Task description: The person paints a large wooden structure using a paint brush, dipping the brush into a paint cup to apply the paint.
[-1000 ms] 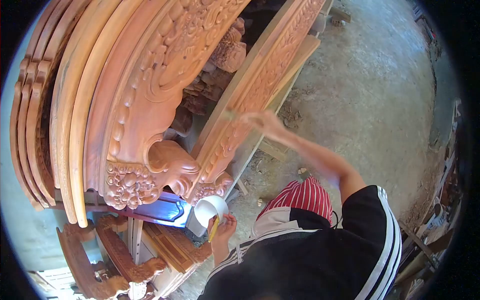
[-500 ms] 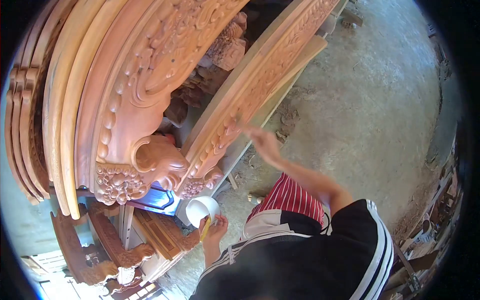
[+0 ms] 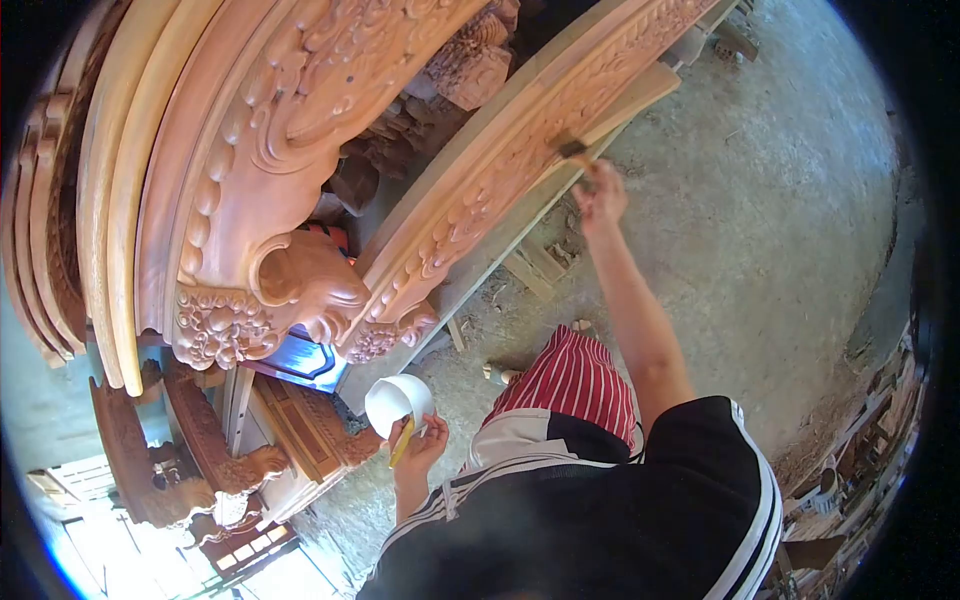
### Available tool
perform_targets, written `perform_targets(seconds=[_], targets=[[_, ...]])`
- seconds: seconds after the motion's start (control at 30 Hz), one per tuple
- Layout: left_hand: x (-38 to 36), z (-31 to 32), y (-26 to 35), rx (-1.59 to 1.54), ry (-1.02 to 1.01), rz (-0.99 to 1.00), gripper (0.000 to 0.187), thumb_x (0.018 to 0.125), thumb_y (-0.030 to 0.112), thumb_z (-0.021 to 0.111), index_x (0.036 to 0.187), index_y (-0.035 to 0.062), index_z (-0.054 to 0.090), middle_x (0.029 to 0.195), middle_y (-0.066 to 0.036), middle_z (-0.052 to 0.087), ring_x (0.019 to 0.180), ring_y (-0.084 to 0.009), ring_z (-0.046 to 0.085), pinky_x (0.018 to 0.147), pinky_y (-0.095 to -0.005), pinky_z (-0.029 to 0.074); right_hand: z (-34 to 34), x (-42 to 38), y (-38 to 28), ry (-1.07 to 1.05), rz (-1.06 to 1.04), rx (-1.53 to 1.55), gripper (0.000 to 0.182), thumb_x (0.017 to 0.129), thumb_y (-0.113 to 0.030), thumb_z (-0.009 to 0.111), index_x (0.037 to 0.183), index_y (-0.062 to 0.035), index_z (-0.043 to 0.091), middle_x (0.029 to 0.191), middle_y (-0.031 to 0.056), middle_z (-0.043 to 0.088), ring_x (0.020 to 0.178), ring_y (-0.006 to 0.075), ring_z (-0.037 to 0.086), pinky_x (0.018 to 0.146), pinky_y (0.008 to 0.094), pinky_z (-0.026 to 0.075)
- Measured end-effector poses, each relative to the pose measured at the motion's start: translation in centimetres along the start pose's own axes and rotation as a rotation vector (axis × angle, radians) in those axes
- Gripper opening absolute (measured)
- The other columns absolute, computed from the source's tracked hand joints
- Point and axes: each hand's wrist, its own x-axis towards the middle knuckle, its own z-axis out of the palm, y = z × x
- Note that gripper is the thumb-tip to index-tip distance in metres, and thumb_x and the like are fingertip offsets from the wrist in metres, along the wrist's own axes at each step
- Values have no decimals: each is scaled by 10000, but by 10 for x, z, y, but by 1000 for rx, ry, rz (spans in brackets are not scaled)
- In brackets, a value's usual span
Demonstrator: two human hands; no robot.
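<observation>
My right hand (image 3: pixel 602 203) is stretched out to the upper right, closed around a paintbrush (image 3: pixel 570 147). Its dark bristles meet the carved face of a long, curved wooden rail (image 3: pixel 480 195). Low in the view, my left hand (image 3: pixel 420 448) grips a white bowl (image 3: pixel 395 400) by its side. A slim yellow tool (image 3: pixel 402 440) is held in the same hand against the bowl. What the bowl contains does not show.
A large carved panel (image 3: pixel 320 130) and several curved rails (image 3: pixel 120 200) stand to the left. Carved furniture parts (image 3: pixel 215 440) fill the lower left. Wood scraps (image 3: pixel 535 265) lie on the concrete floor (image 3: pixel 760 250), and more timber (image 3: pixel 850 500) is piled at right.
My right hand has moved up and right along the carved rail with the paintbrush, the arm now straighter. The view has shifted slightly. My left hand still holds the bowl.
</observation>
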Motion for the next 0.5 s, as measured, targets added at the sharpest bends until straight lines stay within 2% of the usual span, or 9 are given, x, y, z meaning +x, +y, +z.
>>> perform_targets(seconds=[0.07, 0.13, 0.2, 0.23, 0.3, 0.33, 0.37, 0.43, 0.5], targets=[[2, 4, -2, 30, 33, -18, 391, 714, 166, 646, 1047, 25, 496, 1008, -151, 491, 825, -245, 552, 822, -416, 442, 1, -40, 24, -111, 94, -56, 269, 925, -292, 516, 1112, -105, 565, 856, 28, 614, 629, 131, 588, 634, 299, 514], [3, 7, -6, -10, 23, -56, 384, 722, 185, 636, 1045, 29, 497, 1009, -149, 482, 822, -230, 553, 816, -411, 441, 0, -81, 43, -167, 239, -279, 272, 930, -310, 497, 1120, -128, 567, 793, 33, 620, 631, 125, 593, 634, 289, 512], [2, 13, -11, 37, 7, -17, 378, 725, 181, 633, 1043, 28, 497, 1011, -150, 482, 820, -227, 553, 814, -409, 442, -2, -115, 47, -254, 513, -319, 308, 937, -348, 466, 1131, -128, 562, 751, 45, 619, 656, 126, 601, 642, 271, 504], [2, 15, -12, 83, -9, 25, 372, 729, 178, 629, 1041, 27, 496, 1014, -151, 481, 818, -224, 553, 812, -408, 442, -4, -115, 44, -257, 514, -317, 308, 937, -348, 466, 1131, -128, 562, 751, 45, 619, 656, 126, 601, 642, 271, 504], [3, 18, -7, 65, -19, 10, 368, 732, 178, 626, 1044, 32, 496, 1014, -150, 481, 821, -224, 551, 811, -407, 443, -10, -104, 34, -389, 483, -333, 364, 951, -399, 415, 1149, -124, 548, 765, 53, 625, 669, 124, 598, 652, 267, 503], [3, 16, -5, 49, -26, -9, 365, 734, 179, 622, 1046, 36, 496, 1014, -149, 481, 825, -224, 550, 809, -406, 443, -11, -92, 30, -320, 393, -284, 430, 959, -454, 362, 1147, -116, 547, 783, 54, 632, 671, 115, 588, 663, 266, 503], [-2, 15, -7, 39, -23, -7, 365, 734, 179, 622, 1046, 36, 496, 1014, -149, 481, 825, -224, 550, 809, -406, 443, -13, -78, 25, -324, 400, -291, 430, 959, -454, 362, 1147, -116, 547, 783, 54, 632, 671, 115, 588, 663, 266, 503], [-9, 13, -14, 79, -50, 96, 378, 730, 178, 632, 1056, 48, 493, 1009, -142, 487, 835, -225, 548, 807, -407, 444, -16, -53, 17, -175, 223, 17, 431, 961, -451, 353, 1130, -111, 557, 832, 54, 644, 662, 108, 586, 664, 270, 507], [-2, 2, -11, 49, -16, 70, 381, 728, 175, 638, 1060, 55, 493, 1009, -139, 488, 836, -227, 547, 809, -408, 444, -21, -51, 30, -146, 260, 36, 417, 962, -427, 370, 1112, -90, 565, 850, 57, 647, 676, 112, 594, 664, 267, 515]])
